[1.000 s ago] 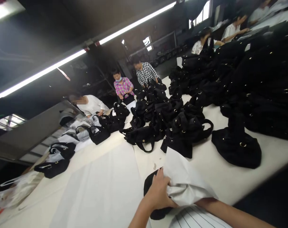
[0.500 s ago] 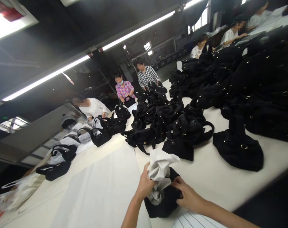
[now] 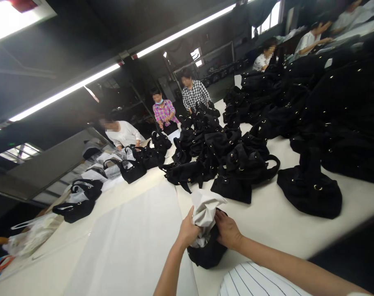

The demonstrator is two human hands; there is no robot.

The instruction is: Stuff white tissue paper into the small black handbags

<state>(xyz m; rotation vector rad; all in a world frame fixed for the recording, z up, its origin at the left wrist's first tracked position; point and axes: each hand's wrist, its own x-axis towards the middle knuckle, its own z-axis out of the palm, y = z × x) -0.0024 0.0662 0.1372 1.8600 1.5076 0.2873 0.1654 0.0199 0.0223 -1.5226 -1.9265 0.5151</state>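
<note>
A crumpled wad of white paper (image 3: 205,207) stands partly inside the mouth of a black fabric bag (image 3: 207,257) in front of me. My left hand (image 3: 188,230) is closed around the left side of the paper, thumb up. On the right, my right hand (image 3: 228,231) grips the bag's upper edge beside the paper; its fingertips are partly hidden against the black cloth. Just beyond lies another black bag (image 3: 231,190), flat on the table.
Sheets of white paper (image 3: 137,242) lie to my left. Black bags with gold eyelets (image 3: 217,142) are heaped ahead, with a larger pile (image 3: 344,98) at right. A single bag (image 3: 310,191) sits nearer. Several co-workers (image 3: 163,109) stand along the table.
The paper sits lower in the bag, and the bag's mouth has come up around it. My right hand has moved left and up, closer to the paper.
</note>
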